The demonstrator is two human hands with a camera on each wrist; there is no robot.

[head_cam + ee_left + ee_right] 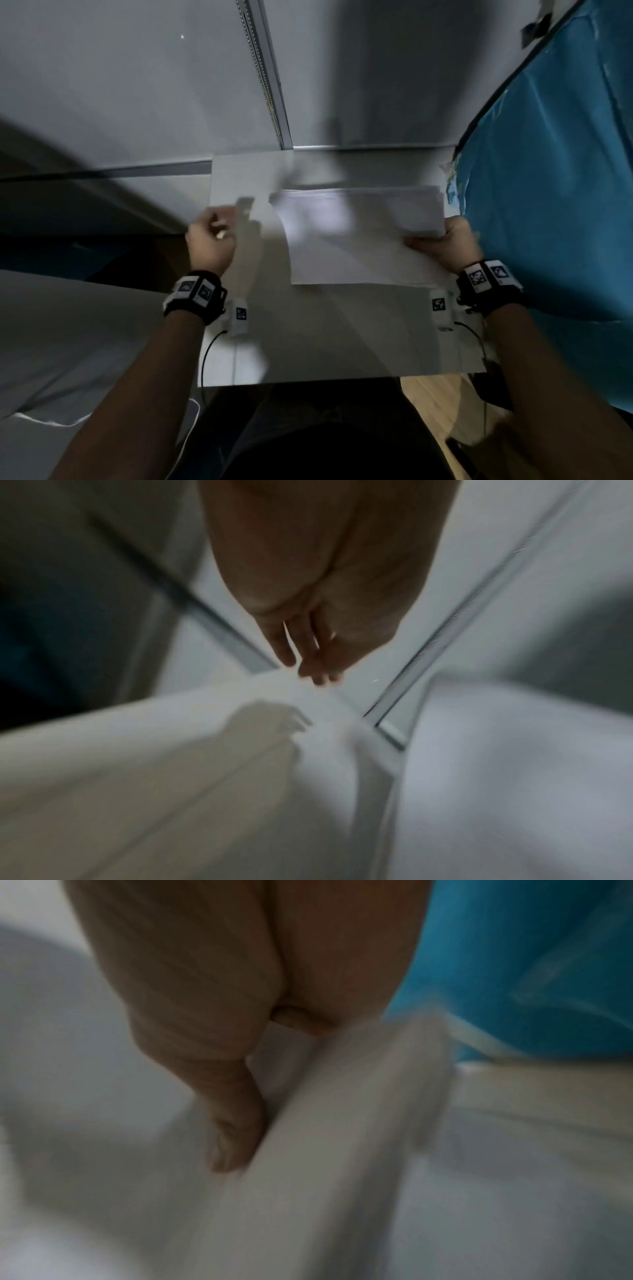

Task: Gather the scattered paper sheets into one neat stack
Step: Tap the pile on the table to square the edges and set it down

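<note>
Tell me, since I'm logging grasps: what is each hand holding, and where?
The right hand pinches the paper sheets at their right edge, thumb on top. The left hand holds nothing; its fingers hang relaxed above the table.

The paper sheets [359,236] I hold are plain white on a white table [342,335], a bright blue plastic cover [555,192] hangs right of that table, and my black wristbands [195,298] carry white tags printed with black square patterns.
</note>
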